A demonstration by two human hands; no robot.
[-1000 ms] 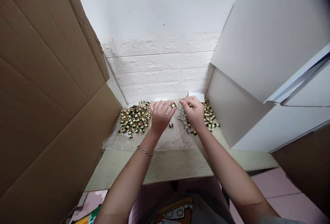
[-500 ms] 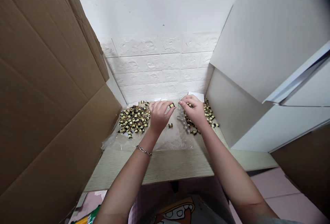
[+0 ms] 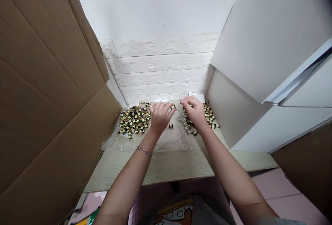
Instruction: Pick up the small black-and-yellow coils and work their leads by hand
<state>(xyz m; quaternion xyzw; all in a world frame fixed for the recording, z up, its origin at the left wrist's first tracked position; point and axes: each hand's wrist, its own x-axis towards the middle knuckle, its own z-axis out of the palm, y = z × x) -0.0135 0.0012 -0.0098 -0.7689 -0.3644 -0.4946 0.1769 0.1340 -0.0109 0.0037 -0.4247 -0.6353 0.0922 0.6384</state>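
My left hand (image 3: 161, 116) holds a small yellow and black coil part (image 3: 173, 107) between thumb and fingers. To its right, my right hand (image 3: 194, 110) is pinched, its fingertips a little apart from that part; what they hold is too small to make out. Below and between the hands a single loose part (image 3: 171, 126) lies on clear plastic sheeting (image 3: 160, 143). One pile of the same parts (image 3: 133, 121) is left of my left hand. Another pile (image 3: 210, 114) sits behind and beside my right hand, partly hidden by it.
A tall brown cardboard panel (image 3: 52, 90) stands at the left, and white panels (image 3: 249, 45) rise at the right. Behind the wooden tabletop (image 3: 178, 168) is a white brick-patterned wall (image 3: 150, 62). A white paper piece (image 3: 198, 96) lies behind my right hand.
The fingertips of my right hand have shifted very slightly. My left hand keeps its hold on the part, and the piles look the same.
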